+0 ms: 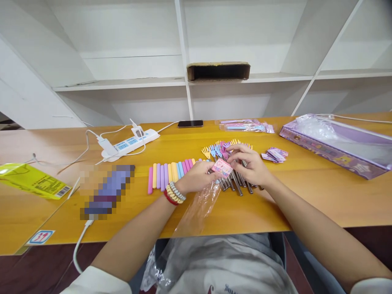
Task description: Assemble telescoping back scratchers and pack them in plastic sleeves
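My left hand (197, 176) is closed on a small pink printed card (222, 168), its thumb along the lower edge. A long clear plastic sleeve (196, 210) hangs below this hand toward the table's front edge. My right hand (248, 164) is at the card's right side, fingers bent and apart; whether a fingertip touches the card is unclear. Beneath and behind both hands lie several back scratchers with metal rods (238, 185) and coloured hand-shaped heads (213, 151), partly hidden. Left of them is a row of pink, yellow, purple and blue handles (162, 176).
Small printed cards (275, 155) lie right of my hands. Packaged scratchers (246, 125) and a black phone (190, 123) are behind. A purple open box (333, 151) stands right. At left are a power strip (131, 143), a blurred device (108, 190) and a yellow package (33, 179).
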`<move>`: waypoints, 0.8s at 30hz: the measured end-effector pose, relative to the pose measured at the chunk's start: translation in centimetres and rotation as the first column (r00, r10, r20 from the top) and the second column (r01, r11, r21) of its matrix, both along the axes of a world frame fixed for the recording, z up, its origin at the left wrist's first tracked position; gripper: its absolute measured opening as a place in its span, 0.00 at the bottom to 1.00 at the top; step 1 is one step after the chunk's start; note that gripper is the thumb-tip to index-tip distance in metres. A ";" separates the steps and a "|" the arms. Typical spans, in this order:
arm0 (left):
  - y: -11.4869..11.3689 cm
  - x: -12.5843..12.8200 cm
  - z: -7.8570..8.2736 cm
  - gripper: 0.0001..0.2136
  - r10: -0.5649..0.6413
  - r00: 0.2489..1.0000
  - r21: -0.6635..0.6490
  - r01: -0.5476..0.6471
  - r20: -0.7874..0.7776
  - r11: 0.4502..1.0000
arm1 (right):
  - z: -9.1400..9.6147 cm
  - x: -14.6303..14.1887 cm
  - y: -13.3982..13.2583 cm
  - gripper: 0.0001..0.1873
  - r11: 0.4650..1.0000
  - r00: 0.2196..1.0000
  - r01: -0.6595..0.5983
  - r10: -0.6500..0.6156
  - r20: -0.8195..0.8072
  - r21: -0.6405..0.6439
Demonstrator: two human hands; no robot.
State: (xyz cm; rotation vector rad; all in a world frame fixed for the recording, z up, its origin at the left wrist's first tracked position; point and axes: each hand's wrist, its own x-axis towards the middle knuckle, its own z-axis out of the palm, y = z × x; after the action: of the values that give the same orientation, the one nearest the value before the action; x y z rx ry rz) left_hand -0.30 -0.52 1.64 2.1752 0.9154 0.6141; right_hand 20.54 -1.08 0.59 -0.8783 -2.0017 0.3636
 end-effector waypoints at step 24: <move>0.2 -0.3 1.1 0.10 0.176 0.984 0.011 -0.177 0.039 0.984 | -0.3 16.1 4.8 0.09 0.364 0.527 0.827 -0.767 0.365 -0.430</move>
State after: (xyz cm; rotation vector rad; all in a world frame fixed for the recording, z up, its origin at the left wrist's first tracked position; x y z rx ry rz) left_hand -0.57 -0.30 2.70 2.1019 1.0948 0.7467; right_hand 36.65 3.71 0.30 -2.1835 -1.2638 0.3246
